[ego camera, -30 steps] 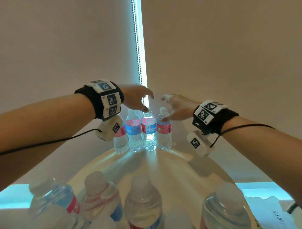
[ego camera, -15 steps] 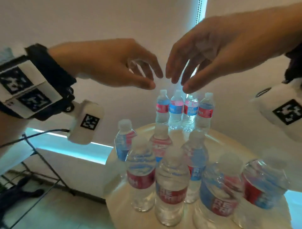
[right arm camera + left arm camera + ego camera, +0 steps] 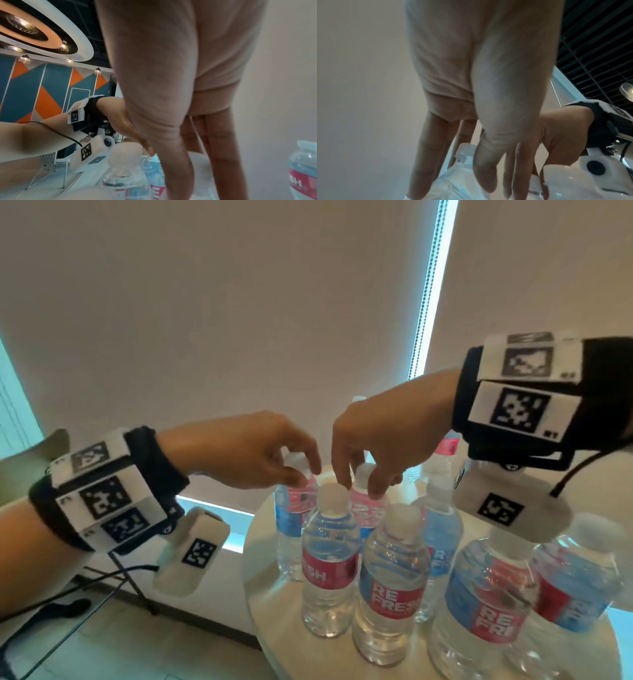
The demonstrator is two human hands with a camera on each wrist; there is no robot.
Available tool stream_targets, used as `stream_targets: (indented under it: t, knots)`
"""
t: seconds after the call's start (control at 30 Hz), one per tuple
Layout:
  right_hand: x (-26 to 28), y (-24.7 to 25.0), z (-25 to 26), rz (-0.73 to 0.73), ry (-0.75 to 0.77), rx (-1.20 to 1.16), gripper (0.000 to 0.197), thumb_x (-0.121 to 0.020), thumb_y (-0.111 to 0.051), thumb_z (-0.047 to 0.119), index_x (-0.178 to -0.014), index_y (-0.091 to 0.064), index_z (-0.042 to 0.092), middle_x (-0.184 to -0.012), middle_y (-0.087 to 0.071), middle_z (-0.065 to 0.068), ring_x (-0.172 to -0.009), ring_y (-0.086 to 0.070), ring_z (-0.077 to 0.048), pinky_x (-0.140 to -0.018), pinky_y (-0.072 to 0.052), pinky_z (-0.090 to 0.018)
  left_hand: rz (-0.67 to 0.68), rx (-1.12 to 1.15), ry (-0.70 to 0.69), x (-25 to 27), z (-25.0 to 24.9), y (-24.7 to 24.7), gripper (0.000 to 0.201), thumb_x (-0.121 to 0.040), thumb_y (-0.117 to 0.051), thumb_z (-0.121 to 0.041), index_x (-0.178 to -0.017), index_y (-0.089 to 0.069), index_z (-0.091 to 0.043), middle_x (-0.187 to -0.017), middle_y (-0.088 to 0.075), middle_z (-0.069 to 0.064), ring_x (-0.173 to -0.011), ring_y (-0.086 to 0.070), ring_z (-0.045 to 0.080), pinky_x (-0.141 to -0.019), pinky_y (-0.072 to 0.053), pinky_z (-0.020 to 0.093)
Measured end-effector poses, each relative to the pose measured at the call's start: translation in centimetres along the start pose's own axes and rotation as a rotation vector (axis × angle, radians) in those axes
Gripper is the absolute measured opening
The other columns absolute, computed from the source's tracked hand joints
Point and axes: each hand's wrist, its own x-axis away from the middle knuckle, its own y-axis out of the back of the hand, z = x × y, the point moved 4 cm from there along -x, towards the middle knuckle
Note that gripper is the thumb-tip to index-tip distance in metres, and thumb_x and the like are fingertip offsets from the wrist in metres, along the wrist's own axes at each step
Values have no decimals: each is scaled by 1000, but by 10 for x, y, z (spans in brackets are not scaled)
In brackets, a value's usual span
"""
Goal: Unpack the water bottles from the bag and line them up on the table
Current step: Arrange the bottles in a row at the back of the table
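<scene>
Several clear water bottles with red and blue labels stand on the round white table. My left hand reaches down from the left, thumb and fingers pinching the white cap of a rear-left bottle. My right hand comes from the right, its thumb and index pinching the cap of the pink-labelled bottle beside it. In the left wrist view my fingers hang round that bottle's top. The right wrist view shows the right thumb pointing down among bottles. No bag is in view.
Two bottles stand just in front of the hands, and more crowd the near right. Another bottle stands behind my right wrist. A black metal frame stands on the floor to the left. Roller blinds with a bead chain hang behind.
Both hands have come down from above the bottles onto two caps in the middle group. The head view has swung left and downward.
</scene>
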Motion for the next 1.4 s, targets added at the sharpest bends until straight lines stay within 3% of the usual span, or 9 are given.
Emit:
stream_targets:
  t: [0.2, 0.3, 0.47, 0.63, 0.77, 0.9, 1.07, 1.23, 1.4]
  knots:
    - [12, 9, -16, 69, 46, -98, 26, -87, -79, 23, -113, -75, 22, -101, -81, -4, -61, -71, -4, -64, -53, -17, -61, -4, -13, -19, 3, 14, 14, -88, -70, -31, -101, -69, -37, -81, -64, -21, -74, -69, 3, -69, -55, 19]
    - [5, 20, -43, 34, 2, -93, 27, -87, -79, 21, -114, -75, 21, -106, -79, -9, -66, -74, -7, -70, -56, -21, -65, 25, -11, -40, 7, 28, 16, -89, -68, -30, -105, -70, -34, -92, -65, -18, -76, -74, 8, -76, -61, 31]
    - [-10, 26, -95, -39, -106, -130, 22, -87, -79, 17, -109, -76, 19, -109, -78, -12, -45, -66, 7, -70, -56, -24, -137, -26, -52, -88, 7, 44, 19, -90, -68, -26, -108, -71, -26, -108, -67, -3, -76, -76, 18, -79, -61, 37]
    - [-33, 8, -128, -85, -163, -76, 24, -87, -78, 18, -111, -75, 18, -106, -78, -10, -68, -72, -12, -82, -60, -32, -195, -115, -74, -137, 15, 44, 25, -92, -66, -23, -117, -70, -20, -116, -67, 2, -66, -54, -7, -69, -48, 16]
    - [-53, -9, -143, -142, -199, -63, 29, -86, -79, 19, -115, -75, 17, -110, -75, -7, -91, -74, -24, -95, -59, -41, -204, -121, -89, -170, 20, 35, 24, -93, -65, -21, -116, -70, -18, -101, -59, -2, -59, -44, -11, -59, -37, 9]
    - [-67, -19, -149, -171, -212, -63, 33, -87, -79, 17, -119, -74, 16, -118, -71, -7, -111, -67, -26, -102, -54, -42, -202, -139, -93, -196, 27, 26, 24, -91, -66, -20, -114, -72, -15, -95, -55, -4, -61, -44, -8, -57, -37, 14]
    - [-80, -29, -149, -180, -199, -112, 35, -88, -77, 14, -122, -73, 15, -123, -71, -7, -116, -65, -24, -102, -51, -36, -164, -126, -70, -213, 33, 13, 20, -90, -67, -19, -109, -71, -18, -98, -58, -6, -69, -51, 0, -75, -38, 24]
    - [-89, -38, -152, -195, -190, -149, 35, -88, -75, 9, -123, -72, 11, -126, -71, -6, -120, -64, -23, -104, -49, -35, -155, -101, -74, -221, 41, 4, 24, -88, -67, -18, -112, -72, -21, -115, -69, -4, -102, -60, 14, -86, -45, 29]
    - [-90, -43, -158, -230, -203, -167, 33, -89, -74, 11, -122, -73, 15, -130, -66, -5, -123, -59, -21, -104, -47, -33, -202, -26, -46, -218, 46, 3, 23, -88, -69, -19, -110, -72, -20, -105, -64, -5, -96, -57, 15, -81, -38, 25]
